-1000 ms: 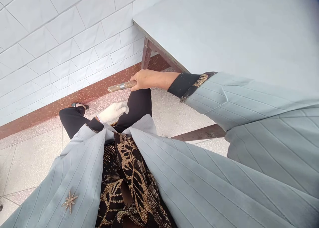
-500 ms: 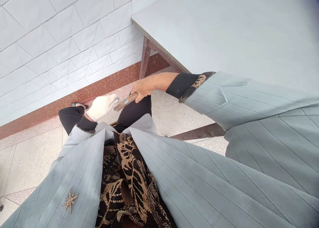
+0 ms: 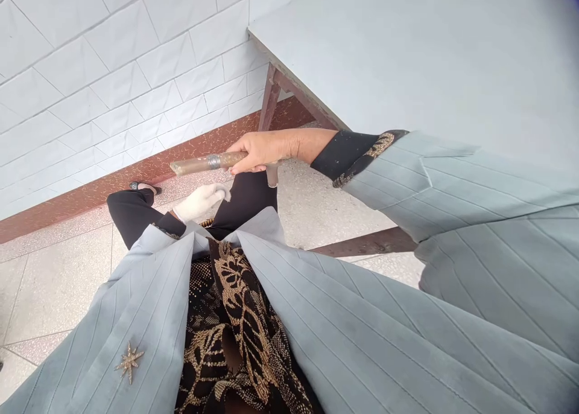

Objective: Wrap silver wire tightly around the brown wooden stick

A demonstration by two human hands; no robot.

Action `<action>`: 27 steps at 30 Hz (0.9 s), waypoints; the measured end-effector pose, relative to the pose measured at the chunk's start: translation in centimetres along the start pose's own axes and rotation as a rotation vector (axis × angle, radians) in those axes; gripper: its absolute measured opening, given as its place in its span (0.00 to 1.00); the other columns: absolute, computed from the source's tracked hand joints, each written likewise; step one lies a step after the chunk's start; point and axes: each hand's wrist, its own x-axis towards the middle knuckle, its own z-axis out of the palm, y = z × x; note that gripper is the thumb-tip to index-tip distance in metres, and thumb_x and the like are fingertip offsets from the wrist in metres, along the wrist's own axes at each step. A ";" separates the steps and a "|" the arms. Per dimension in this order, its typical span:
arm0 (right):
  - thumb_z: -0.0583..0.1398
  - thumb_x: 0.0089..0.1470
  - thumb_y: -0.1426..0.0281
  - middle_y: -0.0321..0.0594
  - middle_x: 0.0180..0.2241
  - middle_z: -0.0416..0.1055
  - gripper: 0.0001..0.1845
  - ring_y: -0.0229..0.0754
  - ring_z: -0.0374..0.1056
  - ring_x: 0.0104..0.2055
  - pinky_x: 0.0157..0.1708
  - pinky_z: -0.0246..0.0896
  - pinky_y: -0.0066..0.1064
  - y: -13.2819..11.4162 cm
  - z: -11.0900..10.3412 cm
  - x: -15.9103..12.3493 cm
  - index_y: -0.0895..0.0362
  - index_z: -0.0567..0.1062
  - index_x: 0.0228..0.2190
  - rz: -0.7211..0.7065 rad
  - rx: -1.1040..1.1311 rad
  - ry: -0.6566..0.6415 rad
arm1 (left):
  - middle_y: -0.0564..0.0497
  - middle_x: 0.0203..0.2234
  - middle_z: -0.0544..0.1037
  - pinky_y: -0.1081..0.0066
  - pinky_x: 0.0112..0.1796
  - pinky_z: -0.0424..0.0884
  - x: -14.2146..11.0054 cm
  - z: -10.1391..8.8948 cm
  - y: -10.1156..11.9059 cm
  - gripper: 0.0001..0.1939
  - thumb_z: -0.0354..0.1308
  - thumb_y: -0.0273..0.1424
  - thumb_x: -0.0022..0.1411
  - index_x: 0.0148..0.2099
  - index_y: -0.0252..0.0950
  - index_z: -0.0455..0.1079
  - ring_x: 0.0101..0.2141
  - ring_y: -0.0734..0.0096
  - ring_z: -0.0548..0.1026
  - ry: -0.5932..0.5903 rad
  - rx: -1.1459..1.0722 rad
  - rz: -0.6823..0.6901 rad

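My right hand (image 3: pixel 253 151), bare, is closed around a wooden handle (image 3: pixel 194 165) bound with a band of metal wire. The handle's blunt end points left, above the thighs; whatever is at its other end is hidden by my hand and wrist. My left hand (image 3: pixel 199 201) wears a white knitted glove and rests low over the lap, below the handle and apart from it. Its fingers are closed, with a small greyish-white scrap (image 3: pixel 224 191) at the fingertips that I cannot make out.
A pale table top (image 3: pixel 407 52) on a reddish-brown wooden frame (image 3: pixel 270 97) stands to the right, under my right sleeve. White tiled wall (image 3: pixel 122 94) with a red-brown skirting (image 3: pixel 190 145) runs along the far side. Speckled floor tiles (image 3: pixel 58 281) lie at the left.
My left hand rose to the handle's end half a second ago and is back low over the lap. My right hand tipped the handle down towards it, then lifted and moved it left.
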 end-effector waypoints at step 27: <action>0.69 0.57 0.64 0.34 0.27 0.73 0.09 0.39 0.67 0.31 0.33 0.53 0.33 1.4 0.6 0.9 0.57 0.81 0.36 0.110 -0.399 -0.102 | 0.56 0.22 0.65 0.72 0.25 0.54 -0.3 -3.3 2.8 0.23 0.58 0.51 0.70 0.37 0.34 0.73 0.22 0.78 0.57 0.090 -0.519 0.076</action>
